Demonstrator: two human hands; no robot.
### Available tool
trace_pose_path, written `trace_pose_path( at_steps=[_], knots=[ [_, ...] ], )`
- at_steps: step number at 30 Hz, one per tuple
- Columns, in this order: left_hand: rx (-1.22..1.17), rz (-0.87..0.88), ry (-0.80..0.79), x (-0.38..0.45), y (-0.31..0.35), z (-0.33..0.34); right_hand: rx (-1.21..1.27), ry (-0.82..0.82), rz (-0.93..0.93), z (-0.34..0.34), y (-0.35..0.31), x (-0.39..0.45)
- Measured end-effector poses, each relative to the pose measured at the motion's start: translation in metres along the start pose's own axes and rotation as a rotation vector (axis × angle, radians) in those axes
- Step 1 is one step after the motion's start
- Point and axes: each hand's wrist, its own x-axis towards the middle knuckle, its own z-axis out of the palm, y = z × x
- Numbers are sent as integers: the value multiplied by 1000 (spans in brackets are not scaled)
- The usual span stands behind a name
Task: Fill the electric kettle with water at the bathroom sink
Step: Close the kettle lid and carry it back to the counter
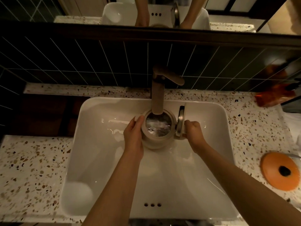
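Note:
A cream electric kettle (153,141) stands upright inside the white sink basin (101,160), directly under the spout of the brown faucet (157,95). Its lid (180,122) is flipped open to the right, and churning water shows inside the kettle's mouth. My left hand (133,136) cups the kettle's left side. My right hand (193,132) is closed around the handle on the right, just below the open lid.
A speckled terrazzo counter (32,168) surrounds the basin. An orange round disc with a dark centre (277,171) lies on the right, an orange packet (275,97) at the back right. A dark tiled wall and a mirror rise behind the faucet.

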Motion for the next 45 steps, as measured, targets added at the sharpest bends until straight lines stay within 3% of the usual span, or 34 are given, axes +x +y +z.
trace_pose_path(
  at_steps=[8, 14, 22, 33, 45],
  knots=[
    [-43, -40, 58, -38, -13, -7, 22, -123, 5, -24, 28, -34],
    [25, -16, -34, -92, -20, -8, 38, -175, -13, -62, 33, -71],
    [36, 29, -160, -171, -38, 16, 96, -109, -97, -135, 37, -133],
    [140, 27, -255, -265, -98, 54, 196, -175, -195, -238, 84, -204],
    [121, 40, -262, -297, -132, 64, 200, -131, -167, -266, 114, -222]
  ],
)
